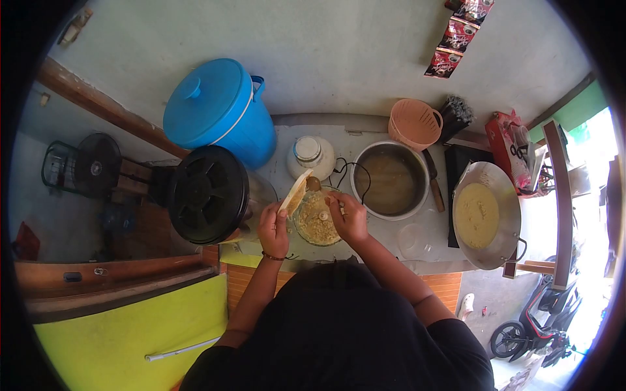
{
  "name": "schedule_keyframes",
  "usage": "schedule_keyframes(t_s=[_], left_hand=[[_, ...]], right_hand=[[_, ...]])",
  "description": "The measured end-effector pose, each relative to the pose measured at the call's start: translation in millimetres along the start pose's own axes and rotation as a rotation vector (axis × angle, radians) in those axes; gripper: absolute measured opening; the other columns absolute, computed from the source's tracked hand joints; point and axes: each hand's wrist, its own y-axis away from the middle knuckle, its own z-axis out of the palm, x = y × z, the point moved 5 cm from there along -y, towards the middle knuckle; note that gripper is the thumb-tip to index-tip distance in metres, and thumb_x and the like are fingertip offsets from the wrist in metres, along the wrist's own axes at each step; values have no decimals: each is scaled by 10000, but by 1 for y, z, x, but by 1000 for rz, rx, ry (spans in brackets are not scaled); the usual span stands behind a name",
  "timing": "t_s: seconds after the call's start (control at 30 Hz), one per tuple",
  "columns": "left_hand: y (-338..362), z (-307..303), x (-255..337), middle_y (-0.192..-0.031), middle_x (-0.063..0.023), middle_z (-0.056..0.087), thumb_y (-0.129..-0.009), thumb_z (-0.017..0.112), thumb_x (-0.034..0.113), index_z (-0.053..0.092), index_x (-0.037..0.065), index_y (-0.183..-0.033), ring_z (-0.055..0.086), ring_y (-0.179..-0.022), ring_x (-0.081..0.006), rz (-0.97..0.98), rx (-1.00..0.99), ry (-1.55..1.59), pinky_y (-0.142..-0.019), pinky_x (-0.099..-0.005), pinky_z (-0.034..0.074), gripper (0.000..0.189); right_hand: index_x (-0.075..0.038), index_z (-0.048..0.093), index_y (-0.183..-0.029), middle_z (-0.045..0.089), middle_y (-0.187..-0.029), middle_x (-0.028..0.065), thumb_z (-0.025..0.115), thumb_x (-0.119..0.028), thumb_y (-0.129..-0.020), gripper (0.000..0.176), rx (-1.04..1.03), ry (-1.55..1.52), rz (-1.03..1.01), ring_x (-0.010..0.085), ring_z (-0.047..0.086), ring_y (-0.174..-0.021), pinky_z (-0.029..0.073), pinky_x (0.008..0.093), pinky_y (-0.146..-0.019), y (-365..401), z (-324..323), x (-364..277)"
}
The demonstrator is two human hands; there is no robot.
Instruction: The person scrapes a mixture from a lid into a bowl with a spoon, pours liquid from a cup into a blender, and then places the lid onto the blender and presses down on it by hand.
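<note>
The pale flat piece (pixel 297 193) is in the left hand (pixel 274 229), above the left side of the bowl (pixel 318 225). It is tilted nearly on edge; its long axis runs from the fingers away from the person and slightly right, its far tip pointing toward the white appliance (pixel 310 158). The left hand is partly closed, thumb and fingers pinching the piece's near end. The right hand (pixel 348 217) is above the bowl's right side, fingers drawn together; a small brown, round-ended utensil (pixel 313 184) extends from the fingertips toward the piece. Exact grip partly hidden.

The bowl holds crumbly, pale matter around a central post and sits close to the near edge of the grey surface (pixel 385 243). The appliance stands just beyond. A metal pot (pixel 390 180) of cloudy liquid is to the right, with a knife (pixel 435 182) beside it and a pink basket (pixel 415 124) near the far edge. Farther right, a wide pan (pixel 486 215) holds pale yellow mixture.

At the left, a black-lidded container (pixel 210 194) and a blue bucket (pixel 222 114) restrict sideways room. A clear container (pixel 413 241) occupies the strip between pot and near edge; some grey surface shows around it.
</note>
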Motion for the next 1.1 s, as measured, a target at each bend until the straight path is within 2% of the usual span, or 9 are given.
schedule_keyframes(t_s=[0.37,0.47,0.77,0.97,1.1], left_hand=[[1,-2,-8,-989,-172,618,-966,509,260,637,-22,-1059,607,-863,-274,-58,20,22,-762,-342,470,323],[1,-3,-6,-989,-172,617,-965,511,261,635,-27,-1058,607,-869,-278,-58,27,0,-772,-341,467,327],[2,0,-3,-986,-182,618,-959,517,260,642,-23,-1070,607,-885,-286,-75,-17,16,-783,-340,467,329],[8,11,-2,-1002,-171,612,-951,532,246,646,-7,-1108,612,-832,-255,12,-21,-20,-727,-330,481,320],[7,12,8,-1004,-165,608,-943,545,222,648,-3,-1111,609,-808,-237,3,-26,-10,-697,-316,482,299]], right_hand=[[33,583,-996,594,-791,140,629,58,-700,300,-107,131,-397,300,572,-658,486,388,-598,-1,-12,-45],[62,586,-1001,604,-799,146,597,98,-704,300,-153,126,-468,288,595,-680,485,373,-594,-1,-15,-62],[78,605,-1003,617,-837,147,643,77,-636,369,-207,174,-665,283,625,-744,533,346,-639,12,-33,-80],[50,618,-1015,623,-842,140,652,56,-648,368,-237,171,-682,282,625,-752,534,343,-652,29,-54,-77],[26,624,-1009,627,-844,142,647,60,-664,347,-362,191,-504,282,629,-762,530,351,-667,48,-52,-40]])
